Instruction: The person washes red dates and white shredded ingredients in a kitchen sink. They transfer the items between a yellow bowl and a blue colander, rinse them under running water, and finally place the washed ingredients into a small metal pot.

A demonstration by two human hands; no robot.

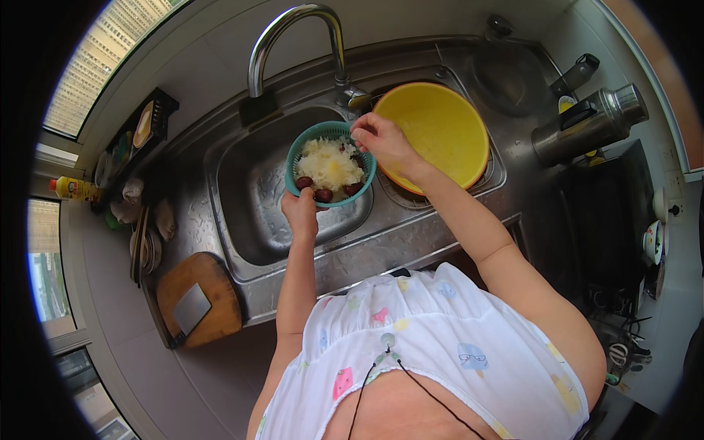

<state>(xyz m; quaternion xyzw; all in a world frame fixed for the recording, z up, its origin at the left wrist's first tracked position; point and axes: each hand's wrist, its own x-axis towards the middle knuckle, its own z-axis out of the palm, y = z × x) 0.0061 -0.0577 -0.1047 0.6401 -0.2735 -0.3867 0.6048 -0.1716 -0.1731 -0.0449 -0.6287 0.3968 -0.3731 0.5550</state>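
My left hand (301,213) grips the near rim of a teal plastic colander (293,157), which it holds over the right part of the sink basin (253,220). Inside lie a pale, shredded-looking food (329,166), perhaps white fungus, and several dark red dates (323,194). My right hand (379,137) hovers at the colander's right rim with its fingers curled together; whether something small is between the fingertips cannot be told. To the right, a large yellow basin (440,132) with an orange rim rests on a wire rack.
A chrome faucet (297,14) arches behind the colander. At lower left, a cleaver (192,309) lies on a wooden cutting board (220,286). A steel thermos (591,126) and a black cooktop (605,214) are at right; chopsticks (139,247) and small dishes (149,250) stand at left.
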